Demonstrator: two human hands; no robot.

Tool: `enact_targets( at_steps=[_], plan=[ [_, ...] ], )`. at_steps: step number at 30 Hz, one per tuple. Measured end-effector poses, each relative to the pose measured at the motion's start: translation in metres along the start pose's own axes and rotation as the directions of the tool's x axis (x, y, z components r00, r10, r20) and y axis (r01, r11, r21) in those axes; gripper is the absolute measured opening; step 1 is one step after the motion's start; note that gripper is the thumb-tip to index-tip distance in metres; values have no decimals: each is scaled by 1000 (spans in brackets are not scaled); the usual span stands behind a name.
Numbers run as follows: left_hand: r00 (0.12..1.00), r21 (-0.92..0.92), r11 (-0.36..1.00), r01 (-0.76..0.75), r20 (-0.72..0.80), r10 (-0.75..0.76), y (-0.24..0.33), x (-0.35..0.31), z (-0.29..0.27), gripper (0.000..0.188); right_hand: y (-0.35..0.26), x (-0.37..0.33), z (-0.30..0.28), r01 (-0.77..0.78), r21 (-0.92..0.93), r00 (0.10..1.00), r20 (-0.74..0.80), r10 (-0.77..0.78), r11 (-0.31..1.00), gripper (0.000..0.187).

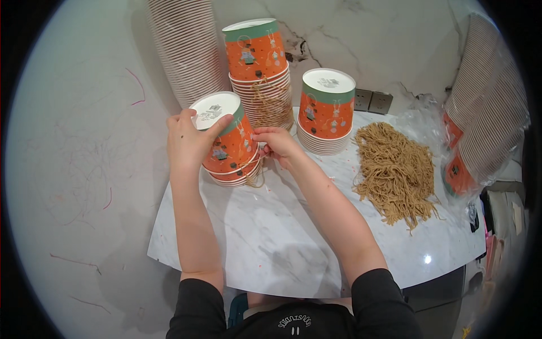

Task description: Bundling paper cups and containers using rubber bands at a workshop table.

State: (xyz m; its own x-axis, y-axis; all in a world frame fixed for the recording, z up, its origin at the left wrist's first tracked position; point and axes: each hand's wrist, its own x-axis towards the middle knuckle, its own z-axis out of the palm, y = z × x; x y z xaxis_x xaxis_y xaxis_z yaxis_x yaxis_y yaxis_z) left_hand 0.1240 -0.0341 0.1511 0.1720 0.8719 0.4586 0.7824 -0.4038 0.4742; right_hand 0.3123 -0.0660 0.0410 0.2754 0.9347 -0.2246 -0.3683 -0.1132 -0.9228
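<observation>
Upside-down paper buckets [231, 144], orange with a green band and white base, stand nested in a short stack at the left of the table. My left hand [189, 135] grips the top one, its thumb and fingers spread around the base end. At that bucket's right side my right hand [276, 144] is closed, its fingertips pinching a tan cord [257, 169]. This cord runs along the bucket's rim, and a loop of it hangs at the right. The exact hold of the right fingertips is partly hidden.
Behind stands a taller bucket stack [257, 62] with tan cords hanging from it. Another stack [327, 110] sits to its right, beside a heap of tan cords [398, 172]. Plastic-wrapped bucket stacks [485, 107] lean at the far right; a tall stack [186, 51] rises at back left.
</observation>
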Motion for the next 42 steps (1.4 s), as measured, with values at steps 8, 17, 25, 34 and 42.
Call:
enact_targets(
  at_steps=[8,17,25,34,42],
  plan=[
    [984,34,986,-164,83,161,-14,0,10,110,18,19,-12,-43,-1,999,28,43,999,19],
    [942,150,980,-133,326,78,-20,7,11,111,40,23,-5,57,-197,990,-113,-80,979,8],
    [965,-217,976,3,256,54,-56,27,4,112,-9,-13,-13,-49,-658,906,287,310,752,30],
    [959,-767,589,-255,-121,257,1,-29,-78,42,-94,-71,-79,199,-974,231,-59,-971,107,21],
    [868,-978,-119,169,91,488,58,-182,-193,27,-100,-61,-105,279,-925,494,-93,-865,258,23]
  ],
)
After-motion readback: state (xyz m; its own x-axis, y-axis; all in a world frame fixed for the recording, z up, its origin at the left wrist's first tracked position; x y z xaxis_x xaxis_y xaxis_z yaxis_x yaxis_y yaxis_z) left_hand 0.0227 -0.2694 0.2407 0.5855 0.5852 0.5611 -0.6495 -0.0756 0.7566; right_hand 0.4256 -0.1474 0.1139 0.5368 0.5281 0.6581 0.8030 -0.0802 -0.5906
